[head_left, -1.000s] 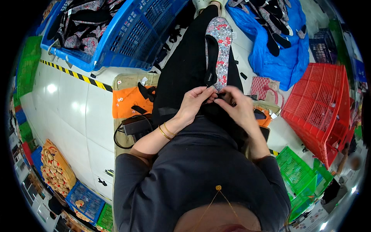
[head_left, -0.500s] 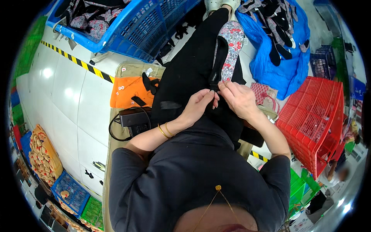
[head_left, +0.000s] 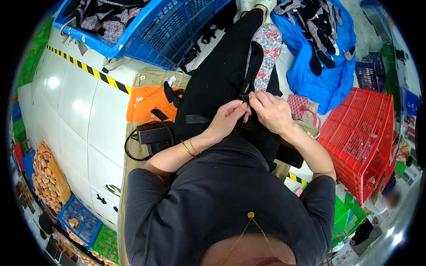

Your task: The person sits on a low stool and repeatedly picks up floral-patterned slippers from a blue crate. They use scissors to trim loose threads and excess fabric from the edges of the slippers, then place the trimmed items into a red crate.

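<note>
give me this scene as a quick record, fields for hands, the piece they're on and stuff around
left hand: fingertips pinched at the near end of a black band
right hand: close beside the left, fingers pinched at the same end
piece: grey-and-red patterned cloth with that band, lying along the legs
left wrist: gold bangles
left side: orange cloth with black scraps; black box with a cable
ahead left: blue crate of similar pieces
ahead right: blue sheet bearing more
right side: red crate
unclear: exact grip
</note>
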Available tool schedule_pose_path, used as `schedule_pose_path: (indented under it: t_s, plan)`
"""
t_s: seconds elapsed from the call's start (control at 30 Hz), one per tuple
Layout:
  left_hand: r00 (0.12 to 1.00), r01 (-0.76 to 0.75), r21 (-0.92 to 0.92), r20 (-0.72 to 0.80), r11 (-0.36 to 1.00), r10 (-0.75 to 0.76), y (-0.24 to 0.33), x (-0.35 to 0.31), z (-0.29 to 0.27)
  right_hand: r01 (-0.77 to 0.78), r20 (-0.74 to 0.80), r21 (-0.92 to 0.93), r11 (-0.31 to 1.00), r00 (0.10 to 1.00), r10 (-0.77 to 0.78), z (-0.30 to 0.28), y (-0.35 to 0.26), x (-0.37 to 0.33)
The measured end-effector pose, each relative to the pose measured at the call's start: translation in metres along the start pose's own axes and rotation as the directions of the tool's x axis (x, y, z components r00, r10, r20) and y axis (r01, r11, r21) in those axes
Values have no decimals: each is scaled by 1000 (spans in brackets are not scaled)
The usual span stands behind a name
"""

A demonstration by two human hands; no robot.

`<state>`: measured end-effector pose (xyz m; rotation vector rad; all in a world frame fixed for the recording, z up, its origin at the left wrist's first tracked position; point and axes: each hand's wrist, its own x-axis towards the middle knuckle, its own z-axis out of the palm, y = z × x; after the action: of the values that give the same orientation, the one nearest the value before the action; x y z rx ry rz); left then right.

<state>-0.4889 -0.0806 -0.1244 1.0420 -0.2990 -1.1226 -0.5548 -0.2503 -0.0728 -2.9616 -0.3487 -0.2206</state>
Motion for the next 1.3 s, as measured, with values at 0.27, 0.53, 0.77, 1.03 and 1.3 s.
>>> schedule_pose_path:
  t_s: [0.27,0.53,0.77,1.03,1.3]
  plan:
    - [993,110,67,26,992,-112,0,-9,-6,-69,-96,80,994,992,77,6,0,-5]
    - [847,113,550,382,827,-370,23,-17,-9,-251,-95,588,769,923,374,4,5,-5]
    - [797,-328,945,262,25,544,78,36,17,-384,44,892,238,600,799,12,27,-25]
    - [978,-166,944,121,284,171,65,117,0,-82,345,938,-336,275,897,23,33,-44]
    - [954,41,998,-50,38,294,69,126,19,97,345,907,-409,383,857,34,45,-39]
